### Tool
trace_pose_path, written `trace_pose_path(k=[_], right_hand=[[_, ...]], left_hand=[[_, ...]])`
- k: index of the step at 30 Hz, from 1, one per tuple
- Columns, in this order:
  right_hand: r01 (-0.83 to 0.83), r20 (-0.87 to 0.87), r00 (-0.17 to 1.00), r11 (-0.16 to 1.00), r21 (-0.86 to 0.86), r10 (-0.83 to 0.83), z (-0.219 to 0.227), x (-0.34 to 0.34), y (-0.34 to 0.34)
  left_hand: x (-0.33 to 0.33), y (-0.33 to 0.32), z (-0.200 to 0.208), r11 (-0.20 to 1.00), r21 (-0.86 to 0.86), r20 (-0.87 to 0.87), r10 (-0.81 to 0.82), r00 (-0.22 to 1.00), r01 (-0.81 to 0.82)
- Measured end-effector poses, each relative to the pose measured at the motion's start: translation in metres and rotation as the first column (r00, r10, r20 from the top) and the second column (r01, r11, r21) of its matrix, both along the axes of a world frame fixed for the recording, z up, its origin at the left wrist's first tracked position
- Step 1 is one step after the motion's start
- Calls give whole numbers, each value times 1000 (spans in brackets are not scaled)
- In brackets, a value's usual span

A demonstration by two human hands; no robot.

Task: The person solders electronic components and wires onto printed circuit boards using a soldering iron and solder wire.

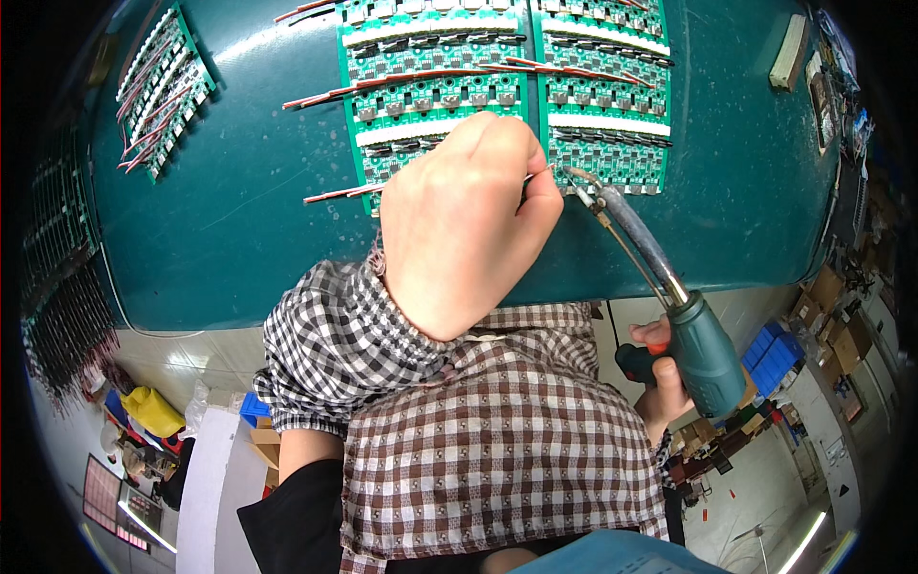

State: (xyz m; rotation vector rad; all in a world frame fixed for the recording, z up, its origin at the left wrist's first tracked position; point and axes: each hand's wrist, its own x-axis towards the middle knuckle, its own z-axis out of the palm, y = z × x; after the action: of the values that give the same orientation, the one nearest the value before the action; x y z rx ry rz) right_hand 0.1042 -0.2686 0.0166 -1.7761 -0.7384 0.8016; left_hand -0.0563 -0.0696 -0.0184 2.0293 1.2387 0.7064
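Observation:
My left hand (469, 210) is closed in a pinch over the near edge of a green circuit board panel (359, 143). A thin wire end (542, 172) shows at its fingertips; the fingers hide the rest. My right hand (667, 390) is wrapped round the handle of a soldering gun (710, 359) with a green body and red trigger. The gun's bent metal tube slants up to the left, and its tip is close to the wire end, over the near part of a second circuit board panel (612, 153). Whether tip and wire touch, I cannot tell.
Red and white wires (320, 99) lie across the panels on the green tabletop (258, 239). Another panel with wires (164, 91) lies at the far left. At the right edge sits a pale block (788, 53). Many dark wired boards (62, 316) hang beyond the left edge.

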Motion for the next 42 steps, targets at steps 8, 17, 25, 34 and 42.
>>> trace_pose_path(k=[8, 17, 25, 34, 42], right_hand=[[13, 2, 1000, 1000, 12, -13, -4, 0, -5], [-14, -6, 1000, 1000, 17, 14, -2, 0, -1], [-32, 5, 999, 999, 1, 32, -1, 1, 0], [-51, 37, 998, 999, -18, 52, -1, 3, 0], [-43, 43, 998, 999, -8, 43, -2, 2, 0]], left_hand=[[3, -4, 0, 1000, 14, -4, 24, 1000, -24], [4, -4, -1, 999, 27, -8, 47, 999, -46], [4, -5, -2, 999, 26, -17, 47, 999, -47], [5, -5, -3, 998, 28, -9, 48, 999, -48], [4, -4, -3, 998, 35, 10, 48, 999, -48]])
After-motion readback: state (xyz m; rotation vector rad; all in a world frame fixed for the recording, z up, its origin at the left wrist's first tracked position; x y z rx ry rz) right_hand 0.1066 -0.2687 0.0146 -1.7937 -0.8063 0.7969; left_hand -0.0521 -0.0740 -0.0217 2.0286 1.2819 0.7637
